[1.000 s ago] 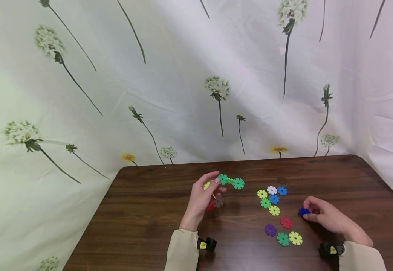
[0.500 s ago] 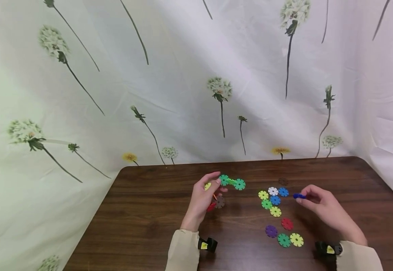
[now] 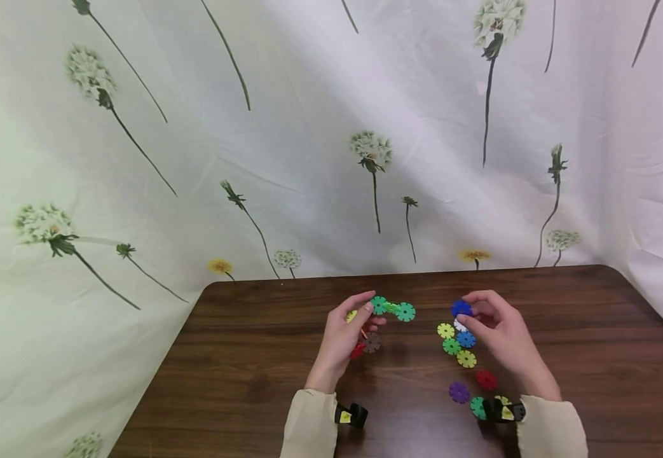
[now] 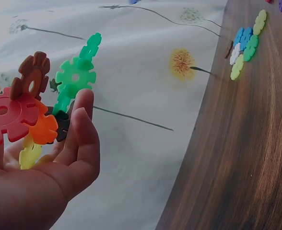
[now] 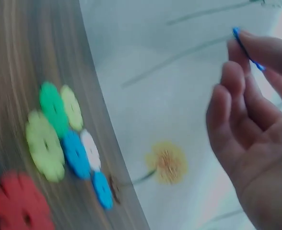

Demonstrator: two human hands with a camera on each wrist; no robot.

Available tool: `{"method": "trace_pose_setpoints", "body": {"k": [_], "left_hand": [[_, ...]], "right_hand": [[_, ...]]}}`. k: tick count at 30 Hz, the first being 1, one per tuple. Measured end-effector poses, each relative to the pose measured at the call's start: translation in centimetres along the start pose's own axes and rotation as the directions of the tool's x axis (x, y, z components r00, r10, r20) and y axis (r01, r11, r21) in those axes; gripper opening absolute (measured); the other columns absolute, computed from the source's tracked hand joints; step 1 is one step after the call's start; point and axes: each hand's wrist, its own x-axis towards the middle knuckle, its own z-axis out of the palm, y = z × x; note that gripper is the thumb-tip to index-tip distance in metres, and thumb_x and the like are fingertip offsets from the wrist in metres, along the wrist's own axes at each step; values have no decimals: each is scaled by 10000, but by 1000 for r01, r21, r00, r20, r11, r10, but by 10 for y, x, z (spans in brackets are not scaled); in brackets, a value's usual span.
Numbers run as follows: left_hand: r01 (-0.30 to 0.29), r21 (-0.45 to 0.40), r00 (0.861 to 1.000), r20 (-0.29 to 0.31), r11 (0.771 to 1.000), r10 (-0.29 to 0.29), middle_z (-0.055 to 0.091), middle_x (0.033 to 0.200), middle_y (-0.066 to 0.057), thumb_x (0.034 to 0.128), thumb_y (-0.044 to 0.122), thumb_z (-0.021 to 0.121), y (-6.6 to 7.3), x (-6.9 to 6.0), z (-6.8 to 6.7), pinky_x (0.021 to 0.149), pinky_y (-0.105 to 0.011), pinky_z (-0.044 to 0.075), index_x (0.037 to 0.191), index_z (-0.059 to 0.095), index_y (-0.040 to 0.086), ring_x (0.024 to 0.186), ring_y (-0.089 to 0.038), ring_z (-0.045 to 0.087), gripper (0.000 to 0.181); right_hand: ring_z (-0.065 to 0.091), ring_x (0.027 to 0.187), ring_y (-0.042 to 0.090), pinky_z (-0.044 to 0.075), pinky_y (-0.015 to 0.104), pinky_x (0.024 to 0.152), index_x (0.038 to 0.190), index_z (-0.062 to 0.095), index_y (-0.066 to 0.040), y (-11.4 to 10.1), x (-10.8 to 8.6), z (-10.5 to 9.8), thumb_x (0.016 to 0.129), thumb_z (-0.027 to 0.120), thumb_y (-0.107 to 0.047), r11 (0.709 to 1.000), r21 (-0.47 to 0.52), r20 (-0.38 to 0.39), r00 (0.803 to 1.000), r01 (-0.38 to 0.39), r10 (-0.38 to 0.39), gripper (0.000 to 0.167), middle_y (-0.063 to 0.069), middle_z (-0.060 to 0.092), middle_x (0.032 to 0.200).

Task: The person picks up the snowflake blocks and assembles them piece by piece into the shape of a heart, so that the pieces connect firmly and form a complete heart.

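My left hand (image 3: 339,340) holds a cluster of joined notched discs above the table. In the left wrist view the cluster has a red disc (image 4: 16,117), a brown disc (image 4: 37,72), an orange disc (image 4: 45,128), a yellow disc (image 4: 29,152), a black one partly hidden, and a chain of green discs (image 4: 64,79) leading away from the fingers. A dark blue disc (image 3: 461,309) is pinched between thumb and fingers of my right hand (image 3: 505,337), over the loose discs. The right wrist view shows that blue disc (image 5: 246,50) nearly edge-on.
Loose discs lie on the brown table (image 3: 239,356): a purple disc (image 3: 459,392), a red disc (image 3: 486,380), a green disc (image 3: 478,408) and several yellow, green, white and blue ones. A white cloth (image 3: 308,159) with dandelion prints hangs behind the table.
My right hand has moved left and toward the back with the dark blue disc, turning it face-on to the head view. My left hand has stayed nearly still with its cluster.
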Motion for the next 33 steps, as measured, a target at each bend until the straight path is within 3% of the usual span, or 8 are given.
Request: {"method": "trace_pose_setpoints", "body": {"k": [7,14,22,33], "left_hand": [[-6,-12,1000,10,1000,6,655,1085,-291,982,225,565,-1,-1,2,797,-237,550,1309,578,73,840,-124,699,362],[1,-13,1000,20,1000,-1,698,1052,-223,978,244,571,0,-2,4,827,-255,549,1323,563,60,861,-139,702,391],[10,-17,1000,21,1000,-9,714,1042,-194,980,258,566,0,-1,4,834,-271,552,1299,592,97,998,-367,678,358],[20,-15,1000,19,1000,-19,724,1017,-187,983,256,561,1,-1,5,826,-270,551,1268,615,124,989,-350,682,319]], "right_hand": [[609,750,112,516,223,659,1194,586,-124,-4,1,19,931,636,-123,999,27,9,1000,23,-23,268,42,671,918],[601,759,76,516,226,654,1178,594,-125,-9,2,28,911,656,-98,998,44,32,998,53,-55,275,56,684,948],[611,771,69,522,236,654,1131,603,-123,-15,3,35,885,683,-73,995,67,18,997,76,-77,263,45,690,923],[584,735,73,510,238,629,1096,618,-146,-14,3,40,879,691,-72,995,36,23,995,95,-96,241,2,663,873]]}}
